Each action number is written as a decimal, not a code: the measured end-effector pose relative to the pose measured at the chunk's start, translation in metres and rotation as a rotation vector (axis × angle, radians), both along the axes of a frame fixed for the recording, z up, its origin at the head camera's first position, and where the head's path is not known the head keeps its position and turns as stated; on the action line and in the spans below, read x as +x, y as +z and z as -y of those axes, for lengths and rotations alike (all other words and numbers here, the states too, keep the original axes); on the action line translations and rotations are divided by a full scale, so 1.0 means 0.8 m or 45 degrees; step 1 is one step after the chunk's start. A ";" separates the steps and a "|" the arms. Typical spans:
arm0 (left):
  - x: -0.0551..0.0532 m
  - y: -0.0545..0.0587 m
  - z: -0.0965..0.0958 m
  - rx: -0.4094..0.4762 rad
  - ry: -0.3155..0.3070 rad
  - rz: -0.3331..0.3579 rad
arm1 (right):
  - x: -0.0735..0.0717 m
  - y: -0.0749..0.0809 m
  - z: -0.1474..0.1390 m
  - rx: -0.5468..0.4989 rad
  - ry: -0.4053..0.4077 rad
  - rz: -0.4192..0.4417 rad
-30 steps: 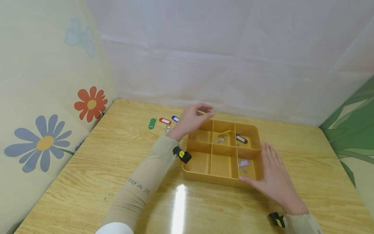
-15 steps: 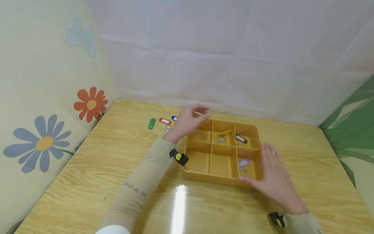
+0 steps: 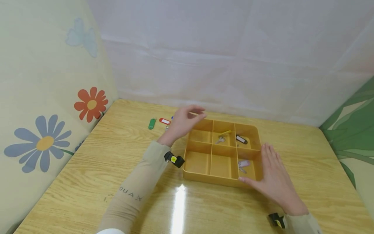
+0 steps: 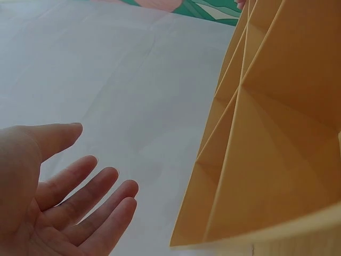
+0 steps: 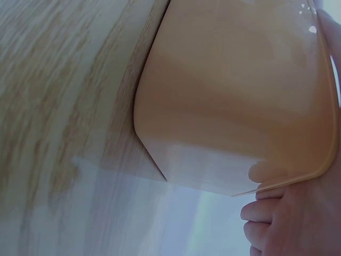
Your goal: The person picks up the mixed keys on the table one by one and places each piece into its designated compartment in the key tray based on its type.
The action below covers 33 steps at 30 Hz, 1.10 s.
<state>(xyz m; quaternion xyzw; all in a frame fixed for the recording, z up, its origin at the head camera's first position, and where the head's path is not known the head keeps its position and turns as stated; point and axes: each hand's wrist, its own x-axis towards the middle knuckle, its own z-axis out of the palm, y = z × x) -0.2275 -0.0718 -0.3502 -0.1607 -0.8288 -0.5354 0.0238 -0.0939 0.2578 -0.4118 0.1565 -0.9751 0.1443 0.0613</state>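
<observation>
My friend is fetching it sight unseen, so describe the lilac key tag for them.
On the wooden table sits an orange-yellow tray with six compartments. In its near right compartment, beside the right hand, lies the lilac key tag. It is the only tag in the near row; the yellow tag and black tag lie in the far row.

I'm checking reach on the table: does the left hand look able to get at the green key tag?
Probably yes. The left hand looks empty, and the green key tag lies uncovered on the table; only the flat red key tag lies between them.
</observation>
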 end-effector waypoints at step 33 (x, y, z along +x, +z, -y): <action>0.019 -0.007 0.042 0.008 0.067 0.027 | 0.000 -0.001 -0.001 -0.005 0.007 -0.010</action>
